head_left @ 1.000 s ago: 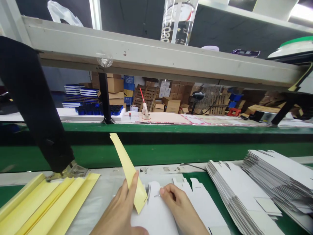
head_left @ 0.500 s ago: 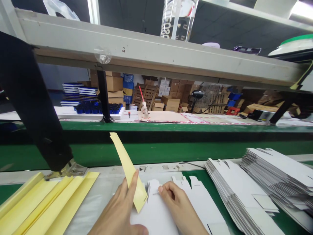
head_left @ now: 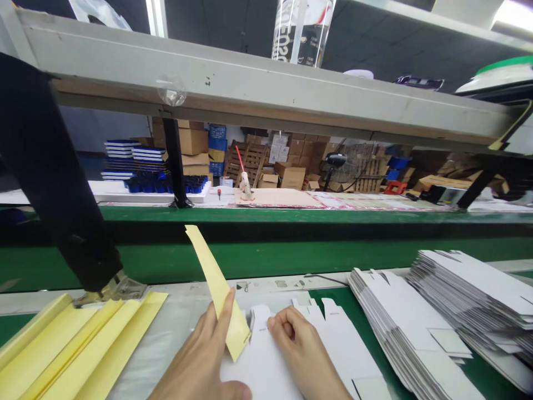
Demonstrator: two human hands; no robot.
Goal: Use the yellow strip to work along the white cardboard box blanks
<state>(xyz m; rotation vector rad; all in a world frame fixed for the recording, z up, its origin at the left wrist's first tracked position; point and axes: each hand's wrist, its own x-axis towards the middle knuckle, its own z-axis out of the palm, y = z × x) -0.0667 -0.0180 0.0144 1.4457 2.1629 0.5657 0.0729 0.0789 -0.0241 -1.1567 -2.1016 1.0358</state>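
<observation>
A folded yellow paper strip [head_left: 208, 266] is held in my left hand [head_left: 202, 355], gripped between its fingers, and slants up and away to the left. The thumb of that hand lies over a flat white carton [head_left: 264, 366] in front of me. My right hand [head_left: 303, 347] is closed, with thumb and forefinger pinched at the carton's far end, beside a flap with a small slit. Part of the carton is hidden under both hands. Another flat white carton [head_left: 353, 347] lies just right of it, partly behind my right forearm.
Yellow folded sheets [head_left: 95, 339] lie at left, beside clear plastic bags [head_left: 154, 355]. Two stacks of flat white cartons, a nearer one [head_left: 400, 322] and a farther one [head_left: 470, 283], stand at right. A shelf [head_left: 250, 78] spans overhead, with a dark post [head_left: 58, 178] at left.
</observation>
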